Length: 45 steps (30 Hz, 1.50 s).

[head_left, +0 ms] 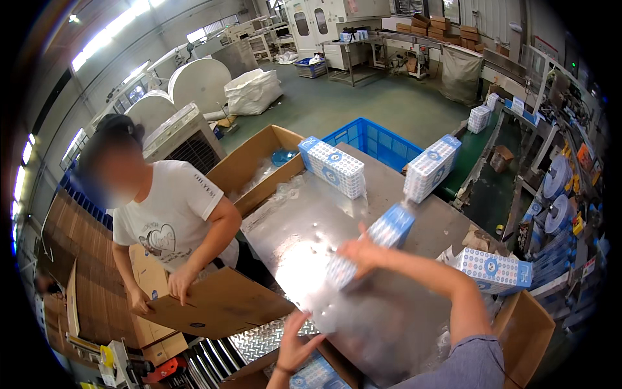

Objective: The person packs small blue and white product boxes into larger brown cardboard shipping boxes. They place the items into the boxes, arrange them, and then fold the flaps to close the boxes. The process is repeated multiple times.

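Note:
My right hand [364, 255] lies across a long blue-and-white plastic-wrapped pack [393, 223] on the metal table, gripping it around the middle; motion blurs its near end. My left hand [297, 345] is empty, fingers spread, above an open carton at the table's near edge. Inside that carton are similar packs [317, 375], partly hidden by my hand. Two more wrapped packs stand toward the table's far side, one at the left [332, 167] and one at the right [433, 168]. Another pack [494, 270] rests at the right edge.
On the left a co-worker [172, 214] holds a cardboard carton [220, 301] with both hands. A blue crate [372, 142] and an open carton [272, 139] stand beyond the metal table [285, 223]. A green conveyor [483, 162] runs along the right, beside machinery. Rollers [207, 363] lie lower left.

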Tool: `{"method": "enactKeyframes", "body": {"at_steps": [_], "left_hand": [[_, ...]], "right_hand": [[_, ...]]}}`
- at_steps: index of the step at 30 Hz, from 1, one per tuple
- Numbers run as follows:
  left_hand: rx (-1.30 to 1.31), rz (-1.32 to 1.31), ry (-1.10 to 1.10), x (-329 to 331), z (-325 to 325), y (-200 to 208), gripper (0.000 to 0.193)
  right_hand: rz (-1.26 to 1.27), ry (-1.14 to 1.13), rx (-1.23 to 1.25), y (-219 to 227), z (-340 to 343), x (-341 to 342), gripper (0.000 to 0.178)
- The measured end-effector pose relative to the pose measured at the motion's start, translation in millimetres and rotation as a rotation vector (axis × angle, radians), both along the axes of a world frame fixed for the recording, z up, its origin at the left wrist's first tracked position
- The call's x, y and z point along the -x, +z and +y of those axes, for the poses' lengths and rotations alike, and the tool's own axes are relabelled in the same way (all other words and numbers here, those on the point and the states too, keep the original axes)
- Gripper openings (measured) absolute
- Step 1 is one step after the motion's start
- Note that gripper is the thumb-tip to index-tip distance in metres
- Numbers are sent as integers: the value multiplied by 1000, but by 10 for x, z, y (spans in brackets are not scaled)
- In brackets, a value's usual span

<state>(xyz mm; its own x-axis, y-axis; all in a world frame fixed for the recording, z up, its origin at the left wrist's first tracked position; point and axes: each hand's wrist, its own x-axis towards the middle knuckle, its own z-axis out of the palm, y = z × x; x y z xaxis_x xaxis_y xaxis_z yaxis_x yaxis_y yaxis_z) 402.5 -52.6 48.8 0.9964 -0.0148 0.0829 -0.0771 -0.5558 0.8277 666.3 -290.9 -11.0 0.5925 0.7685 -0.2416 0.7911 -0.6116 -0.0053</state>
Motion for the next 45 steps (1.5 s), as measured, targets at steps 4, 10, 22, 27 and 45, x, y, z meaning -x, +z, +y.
{"method": "enactKeyframes", "body": {"at_steps": [4,10,22,27,45], "left_hand": [[-757,-47,-70,-838,-863,-214,109],[-518,346,-128,-1388,-951,-187,113],[113,-212,-110,678,952,412,71],[201,-76,172,1676,889,615,61],[-562,467,-84,2543,1075,-1173,99]], "right_hand": [[178,14,-330,482,-176,124,71],[-548,-707,-58,611,-1233,-1099,64],[9,-246,-299,188,-294,290,118],[218,-356,-466,310,-449,616,116],[190,432,-454,571,2338,3368,79]]}}
